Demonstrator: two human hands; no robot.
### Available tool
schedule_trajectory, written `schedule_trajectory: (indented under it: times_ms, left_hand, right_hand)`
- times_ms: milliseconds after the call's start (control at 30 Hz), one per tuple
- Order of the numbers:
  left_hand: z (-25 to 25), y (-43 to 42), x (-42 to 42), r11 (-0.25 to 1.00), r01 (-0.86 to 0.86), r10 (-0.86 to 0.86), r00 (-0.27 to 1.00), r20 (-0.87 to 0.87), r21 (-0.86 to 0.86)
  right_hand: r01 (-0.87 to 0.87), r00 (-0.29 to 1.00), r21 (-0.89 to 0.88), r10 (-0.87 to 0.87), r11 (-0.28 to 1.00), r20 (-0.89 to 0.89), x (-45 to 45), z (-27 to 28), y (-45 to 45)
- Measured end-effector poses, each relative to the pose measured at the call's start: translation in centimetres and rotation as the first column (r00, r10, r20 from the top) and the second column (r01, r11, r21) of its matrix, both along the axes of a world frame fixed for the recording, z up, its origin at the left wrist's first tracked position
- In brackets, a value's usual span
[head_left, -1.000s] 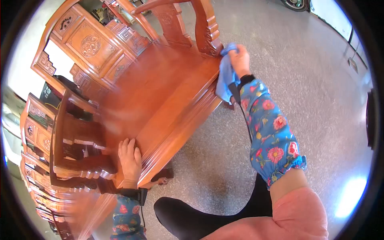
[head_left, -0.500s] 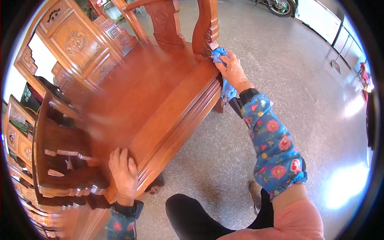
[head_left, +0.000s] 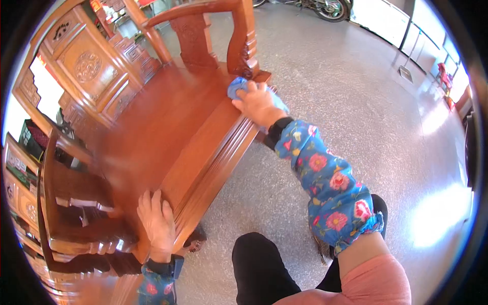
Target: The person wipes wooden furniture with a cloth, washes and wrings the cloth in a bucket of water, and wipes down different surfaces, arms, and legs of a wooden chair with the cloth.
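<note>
From here I can see the person's right hand (head_left: 259, 104) over at the far front corner of a polished wooden armchair (head_left: 195, 152), its fingers curled over a bunched blue cloth (head_left: 237, 87) and gripping it. The cloth lies on the seat near the foot of the carved arm support (head_left: 243, 48), and part of it shows on the other side of the hand, by the seat's edge.

The left hand (head_left: 157, 218) rests palm down at the near front corner of the seat, fingers open and holding nothing, the thumb a little apart from the rest.

Both forearms wear blue floral sleeves (head_left: 330, 178), with a dark band (head_left: 279, 129) at the right wrist. The chair's tall backrest (head_left: 86, 66) has a round carved medallion, and the glossy near armrest (head_left: 86, 234) stands beside the left hand. More carved wooden furniture (head_left: 23, 203) lines up at the lower left.

The person's dark-clad knees (head_left: 259, 259) are over the speckled floor (head_left: 284, 198). Well apart from the chair, I notice a motorcycle wheel (head_left: 333, 9) and a dustpan (head_left: 405, 73).
</note>
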State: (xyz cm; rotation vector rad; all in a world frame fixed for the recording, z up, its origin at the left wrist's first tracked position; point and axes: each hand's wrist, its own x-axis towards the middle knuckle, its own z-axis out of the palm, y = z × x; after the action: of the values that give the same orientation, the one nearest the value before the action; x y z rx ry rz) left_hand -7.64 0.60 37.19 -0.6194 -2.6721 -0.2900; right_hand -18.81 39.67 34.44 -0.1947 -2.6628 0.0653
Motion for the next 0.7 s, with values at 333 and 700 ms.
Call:
schedule_trajectory:
  times_ms: [333, 700]
  left_hand:
    - [-0.3, -0.1, -0.2, 0.999, 0.012, -0.012, 1.000, 0.010, -0.039]
    - [-0.7, -0.1, -0.1, 0.998, 0.048, -0.049, 0.999, -0.020, -0.046]
  right_hand:
    - [-0.077, 0.807, -0.647, -0.334, 0.758, -0.487, -7.0, -5.2, 8.0]
    - [-0.217, 0.562, -0.463, -0.277, 0.859, -0.779, -2.4, -7.2, -3.9]
